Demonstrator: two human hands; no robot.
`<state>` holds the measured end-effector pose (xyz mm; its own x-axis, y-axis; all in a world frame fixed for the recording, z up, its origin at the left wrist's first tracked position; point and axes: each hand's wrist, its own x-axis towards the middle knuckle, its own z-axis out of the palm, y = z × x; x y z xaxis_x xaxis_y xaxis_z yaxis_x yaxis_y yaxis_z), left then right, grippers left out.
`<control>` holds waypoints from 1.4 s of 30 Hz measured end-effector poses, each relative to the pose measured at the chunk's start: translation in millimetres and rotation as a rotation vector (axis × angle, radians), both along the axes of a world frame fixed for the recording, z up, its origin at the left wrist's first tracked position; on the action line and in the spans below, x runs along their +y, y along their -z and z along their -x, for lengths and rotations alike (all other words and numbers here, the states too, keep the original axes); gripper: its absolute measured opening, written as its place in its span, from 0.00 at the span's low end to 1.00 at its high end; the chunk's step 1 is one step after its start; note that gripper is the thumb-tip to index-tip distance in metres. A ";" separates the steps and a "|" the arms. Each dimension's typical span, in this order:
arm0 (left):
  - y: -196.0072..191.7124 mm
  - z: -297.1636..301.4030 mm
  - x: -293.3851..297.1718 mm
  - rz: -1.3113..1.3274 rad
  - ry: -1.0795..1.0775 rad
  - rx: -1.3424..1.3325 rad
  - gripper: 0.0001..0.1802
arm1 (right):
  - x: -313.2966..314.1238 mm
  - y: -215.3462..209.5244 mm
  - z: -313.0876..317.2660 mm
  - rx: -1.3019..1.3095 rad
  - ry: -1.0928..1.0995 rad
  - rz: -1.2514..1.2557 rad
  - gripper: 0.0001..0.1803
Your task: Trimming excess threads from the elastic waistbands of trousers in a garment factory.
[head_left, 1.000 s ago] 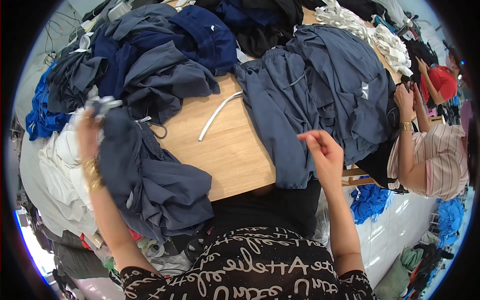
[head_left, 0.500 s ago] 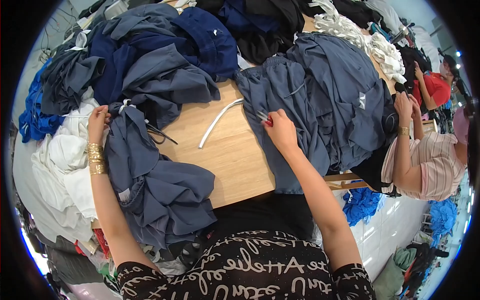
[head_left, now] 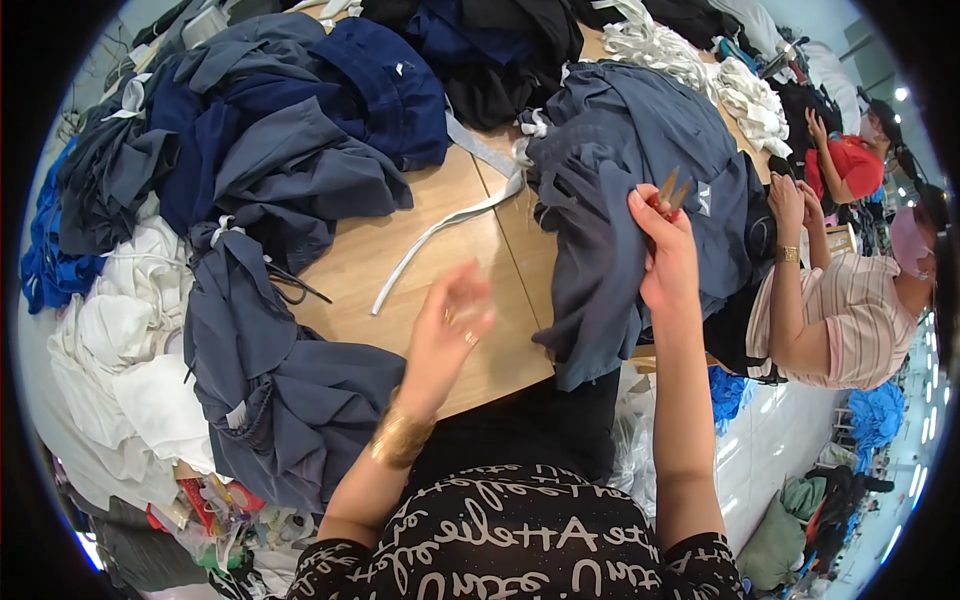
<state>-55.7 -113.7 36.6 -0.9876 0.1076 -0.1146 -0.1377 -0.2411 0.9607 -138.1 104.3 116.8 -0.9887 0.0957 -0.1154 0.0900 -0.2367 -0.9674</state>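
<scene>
- Grey garment (head_left: 620,190): lies heaped at the upper centre-right of the frame, on the far right part of the table (head_left: 440,250), with one fold hanging over the table's near edge.
- Right hand (head_left: 668,250): positioned on the garment's right half, touching the fabric. It is closed around a small pair of snips (head_left: 668,190), whose two pointed tips project upward above the fingers.
- Left hand (head_left: 452,322): motion-blurred, held above the bare wood at centre frame, left of the garment and apart from it. Fingers are spread and hold nothing. A gold bangle (head_left: 400,438) sits on the wrist.
- White strip (head_left: 440,245): lies diagonally on the table, above and left of the left hand.
- Second grey garment (head_left: 270,380): draped over the table's lower left edge, beside the left forearm.
- Dark blue clothing pile (head_left: 300,110): upper left of the frame.
- White cloth pile (head_left: 110,350): left edge.
- Another person (head_left: 850,310): in a striped top, at the right edge, hands at the table's corner.
</scene>
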 end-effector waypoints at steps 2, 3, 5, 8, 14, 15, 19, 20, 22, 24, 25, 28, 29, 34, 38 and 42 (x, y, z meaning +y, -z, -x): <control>21.9 30.3 29.4 0.053 -0.276 0.208 0.40 | -4.6 -27.4 -18.4 0.052 -0.064 0.114 0.04; 24.0 49.0 39.7 0.154 -0.286 0.321 0.43 | -9.9 -33.8 -24.3 0.091 -0.006 0.164 0.05; 18.8 80.9 51.6 0.372 -0.281 0.547 0.48 | 11.9 -30.2 -27.6 0.195 -0.150 0.492 0.10; 3.2 102.6 59.0 0.606 -0.012 0.650 0.39 | 48.1 -26.3 -46.6 0.547 0.188 -0.166 0.08; -28.5 89.7 25.1 0.499 -0.015 0.610 0.16 | 121.1 -29.5 -73.4 0.499 0.356 -0.021 0.11; -42.5 90.6 17.7 0.543 -0.097 0.698 0.19 | 122.8 -38.9 -81.6 0.428 0.330 0.084 0.09; -49.1 82.0 -2.0 0.809 -0.098 0.873 0.26 | 139.9 1.7 -85.6 0.263 0.490 -0.554 0.05; -42.1 81.7 -4.5 0.990 0.015 0.859 0.26 | 143.8 19.8 -76.4 0.342 0.448 -0.817 0.08; 5.5 80.1 -26.9 1.051 0.195 0.638 0.25 | 145.2 47.7 -74.0 0.072 0.417 -1.144 0.08; 27.0 74.3 -36.7 1.054 0.202 0.552 0.21 | 144.6 65.6 -77.2 0.220 0.348 -1.384 0.08; 28.6 69.9 -40.5 1.063 0.205 0.540 0.21 | 141.5 67.5 -81.4 0.176 0.359 -1.332 0.07; 32.5 60.3 -49.0 0.876 0.025 0.403 0.20 | 131.6 64.8 -82.8 0.127 0.377 -1.228 0.06; 33.9 57.3 -48.9 0.881 0.025 0.400 0.20 | 125.3 61.3 -81.2 0.150 0.359 -1.187 0.05; 45.3 51.5 -31.7 0.860 -0.052 0.430 0.26 | 74.3 57.9 -70.5 0.221 0.163 -1.093 0.09; 53.4 63.8 -3.1 0.588 0.082 0.047 0.30 | 54.0 75.3 -61.9 0.242 0.028 -1.136 0.19; 74.4 69.1 8.6 0.265 0.233 -0.034 0.17 | 41.8 83.8 -66.4 0.271 -0.074 -1.109 0.21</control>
<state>-124.7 -105.1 -37.8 -0.9350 0.2920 -0.2014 -0.1930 0.0576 0.9795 -71.7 146.1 33.0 -0.9756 -0.0476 0.2144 -0.1754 0.7566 -0.6299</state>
